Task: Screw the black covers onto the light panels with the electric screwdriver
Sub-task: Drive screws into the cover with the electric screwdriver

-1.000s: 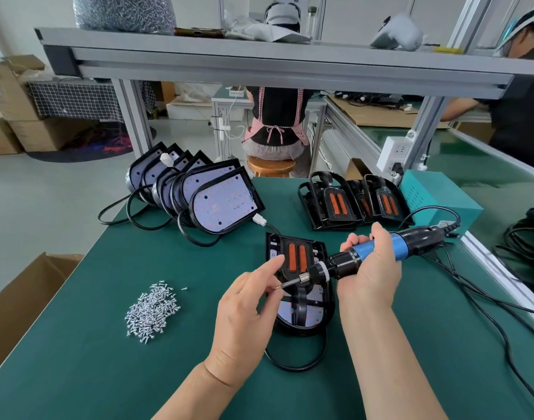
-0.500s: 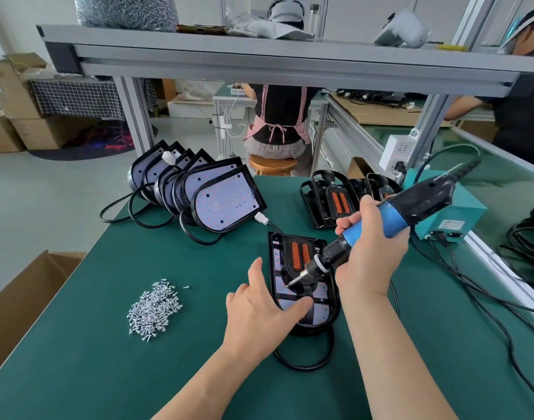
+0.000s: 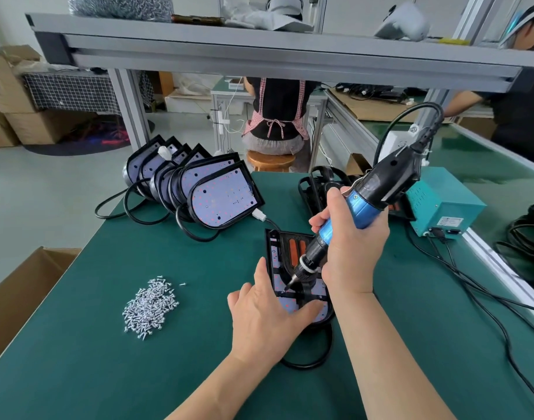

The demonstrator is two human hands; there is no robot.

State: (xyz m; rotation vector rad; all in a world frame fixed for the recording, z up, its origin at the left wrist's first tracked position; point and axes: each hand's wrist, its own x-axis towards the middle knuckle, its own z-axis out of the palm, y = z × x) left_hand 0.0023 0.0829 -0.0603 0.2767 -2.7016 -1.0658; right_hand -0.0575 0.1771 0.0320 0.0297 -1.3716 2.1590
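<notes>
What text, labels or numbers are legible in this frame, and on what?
No text is readable.
White label on the teal power box: print too small and blurred.
Tiny marks on the nearest leaning light panel: unreadable.
On the electric screwdriver: no lettering visible.
</notes>
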